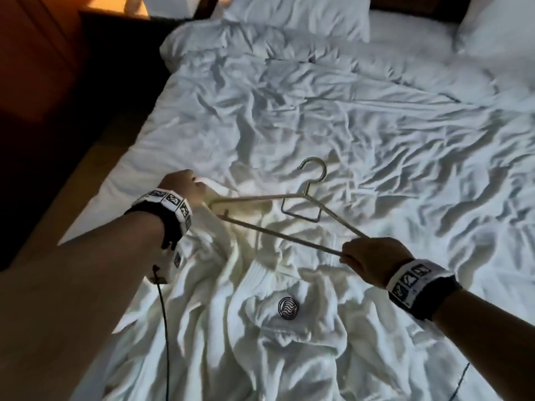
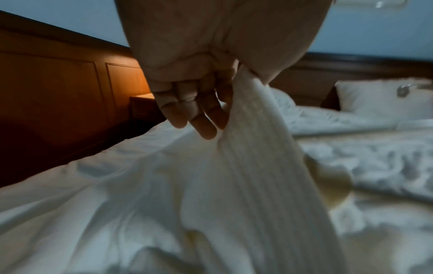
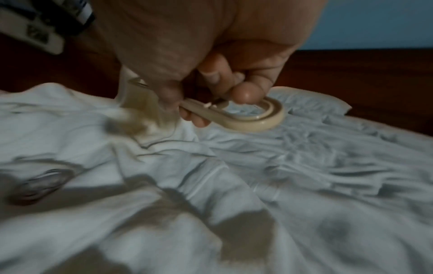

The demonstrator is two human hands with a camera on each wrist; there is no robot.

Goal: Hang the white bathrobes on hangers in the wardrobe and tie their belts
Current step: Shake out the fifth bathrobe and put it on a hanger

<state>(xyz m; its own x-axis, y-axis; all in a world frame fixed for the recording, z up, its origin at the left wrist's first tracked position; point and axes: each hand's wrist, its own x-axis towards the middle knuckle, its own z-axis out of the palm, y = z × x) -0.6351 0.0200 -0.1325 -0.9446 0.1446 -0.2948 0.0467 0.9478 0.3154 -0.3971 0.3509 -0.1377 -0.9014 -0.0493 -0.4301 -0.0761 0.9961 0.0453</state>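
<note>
Bathrobe, white ribbed cotton with a round dark emblem (image 1: 272, 287), lies crumpled on the near part of the bed, below both of my hands. One fold of it rises to my left hand (image 1: 185, 185), above the bed's left side. In the left wrist view the left grip is closed on that fold: the cloth runs between thumb and palm, and the fingers (image 2: 201, 118) curl beside it.

Hanger, thin cream-coloured plastic with a curved hook (image 1: 292, 198), is held clear of the bed, above the bathrobe. Its hook points away from me toward the pillows. Its left end sits at my left hand, against the lifted cloth; whether it is inside the fabric I cannot tell. My right hand (image 1: 373, 259) holds the hanger's right end. In the right wrist view the right grip is closed on the rounded end: thumb on top, fingers curled underneath.

Both wrists carry black bands with white marker tiles (image 1: 417, 280). A thin dark cable (image 1: 165, 337) hangs from the left band.

A wrinkled white duvet (image 1: 362, 125) covers the bed. White pillows (image 1: 292, 18) lie at the far end against a dark wooden headboard (image 2: 351, 66). Brown wooden wall panelling (image 2: 58, 89) stands to the bed's left, with a warmly lit bedside cabinet (image 2: 145, 103) near it.
</note>
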